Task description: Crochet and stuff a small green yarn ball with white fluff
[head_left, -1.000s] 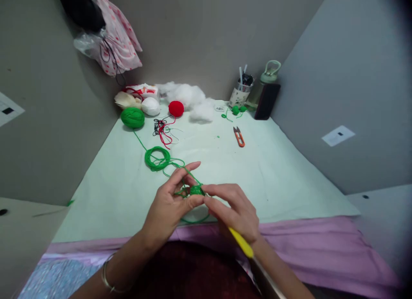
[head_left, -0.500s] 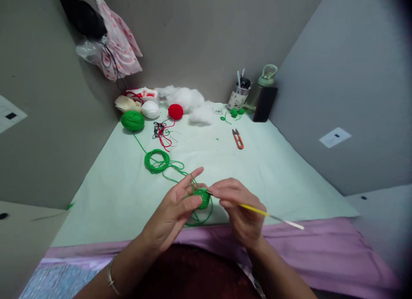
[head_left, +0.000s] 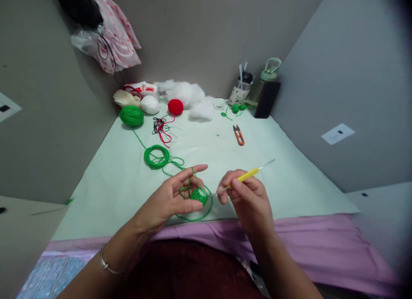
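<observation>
Between thumb and fingers, my left hand (head_left: pixel 170 196) grips a small green crochet piece (head_left: pixel 198 196). Green yarn runs up over its raised index finger, and a loose loop hangs below the piece. My right hand (head_left: pixel 249 200) is closed on a crochet hook (head_left: pixel 248 174) with a yellow handle. The hook's metal tip points left and reaches the right edge of the piece; whether it sits inside a stitch is too small to tell. Beyond my left hand lies a coil of green yarn (head_left: pixel 156 157), its strand leading back to a green yarn ball (head_left: pixel 131 116).
Orange thread snips (head_left: pixel 238 135) lie toward the right. Along the back are a red yarn ball (head_left: pixel 175 107), a white yarn ball (head_left: pixel 149 105), white stuffing (head_left: pixel 185 95), small green pieces (head_left: pixel 235 108), a pen cup (head_left: pixel 240 93), a bottle (head_left: pixel 260 86) and a phone (head_left: pixel 268 99).
My right hand has turned, swinging the hook's back end from lower right to upper right. The crochet piece has tilted in my left hand, whose fingers have shifted. The view has moved slightly.
</observation>
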`<action>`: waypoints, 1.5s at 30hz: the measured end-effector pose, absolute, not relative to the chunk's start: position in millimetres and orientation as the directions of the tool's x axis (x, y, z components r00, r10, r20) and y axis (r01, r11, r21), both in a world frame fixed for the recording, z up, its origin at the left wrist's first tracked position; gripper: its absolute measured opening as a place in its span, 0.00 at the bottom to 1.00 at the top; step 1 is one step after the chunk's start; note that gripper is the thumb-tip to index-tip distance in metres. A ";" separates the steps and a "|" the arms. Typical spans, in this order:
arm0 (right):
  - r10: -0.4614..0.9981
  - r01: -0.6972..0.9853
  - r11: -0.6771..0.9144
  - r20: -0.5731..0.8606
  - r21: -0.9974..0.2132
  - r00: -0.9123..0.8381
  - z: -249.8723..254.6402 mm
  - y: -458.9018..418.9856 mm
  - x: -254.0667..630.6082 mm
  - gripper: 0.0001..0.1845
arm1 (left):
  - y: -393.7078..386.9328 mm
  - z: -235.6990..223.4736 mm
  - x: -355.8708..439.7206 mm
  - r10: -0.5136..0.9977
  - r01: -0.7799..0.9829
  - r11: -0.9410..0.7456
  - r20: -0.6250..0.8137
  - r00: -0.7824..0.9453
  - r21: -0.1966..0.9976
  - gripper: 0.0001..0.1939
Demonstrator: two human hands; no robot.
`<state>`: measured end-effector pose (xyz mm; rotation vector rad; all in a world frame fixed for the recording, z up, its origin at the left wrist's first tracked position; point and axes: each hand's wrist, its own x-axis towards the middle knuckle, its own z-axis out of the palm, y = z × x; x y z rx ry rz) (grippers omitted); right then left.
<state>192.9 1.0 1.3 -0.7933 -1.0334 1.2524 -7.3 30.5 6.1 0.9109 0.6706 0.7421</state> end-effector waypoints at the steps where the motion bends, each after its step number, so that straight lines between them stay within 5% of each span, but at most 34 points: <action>1: 0.986 -0.382 0.149 0.164 -0.912 -0.008 1.1 1.3 190.9 0.09 | 30.2 6.3 -6.6 0.798 -0.273 0.406 -0.193 0.571 0.872 0.37; 15: 0.930 -0.269 0.356 0.368 -0.895 0.007 -5.2 1.3 184.9 0.07 | 24.4 3.5 -4.6 0.758 -0.391 0.458 -0.120 0.641 0.798 0.41; 19: 0.848 0.049 0.528 0.529 -0.848 0.023 -5.8 -4.5 182.5 0.10 | 21.6 2.4 2.3 0.824 -0.380 0.386 -0.128 0.552 0.841 0.41; 22: 0.699 0.427 0.661 0.714 -0.617 -0.051 -14.2 -8.8 180.5 0.17 | 16.4 0.3 9.7 0.875 -0.383 0.351 -0.153 0.459 0.854 0.39; 25: 0.571 0.567 0.700 0.817 -0.434 -0.079 -22.1 -9.2 177.7 0.22 | 12.7 -2.3 12.6 0.869 -0.411 0.407 -0.206 0.450 0.816 0.38; 28: 0.599 0.449 0.704 0.800 -0.550 0.041 -21.0 -6.2 175.2 0.18 | 14.6 -2.3 9.4 0.810 -0.458 0.512 -0.232 0.538 0.727 0.35; 32: 0.783 0.092 0.607 0.614 -0.789 0.099 -12.6 -1.0 179.0 0.11 | 22.2 1.8 2.1 0.770 -0.491 0.556 -0.194 0.607 0.671 0.32; 39: 0.934 -0.315 0.357 0.344 -0.880 0.098 -4.5 2.2 190.3 0.08 | 24.7 3.9 -4.0 0.736 -0.456 0.533 -0.125 0.666 0.713 0.26; 42: 0.937 -0.310 0.344 0.345 -0.886 0.052 -3.1 -0.3 187.2 0.08 | 23.2 1.8 -2.5 0.777 -0.427 0.455 -0.114 0.619 0.781 0.27; 45: 0.893 -0.109 0.449 0.450 -0.887 0.020 -4.9 -3.1 182.6 0.07 | 22.2 -1.7 -1.3 0.825 -0.373 0.372 -0.118 0.553 0.850 0.30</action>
